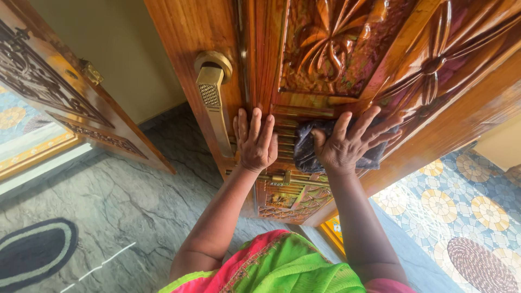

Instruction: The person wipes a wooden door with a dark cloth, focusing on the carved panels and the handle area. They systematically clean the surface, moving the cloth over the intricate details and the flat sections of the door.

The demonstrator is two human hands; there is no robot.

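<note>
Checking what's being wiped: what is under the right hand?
A dark cloth lies under the right hand, pressed flat to the carved wooden door. The door surface beneath the cloth is hidden.

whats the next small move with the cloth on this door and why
Probably slide the right hand and its dark cloth along the carved door panel: the cloth is pressed flat there, while the left hand braces beside the brass handle.
</note>
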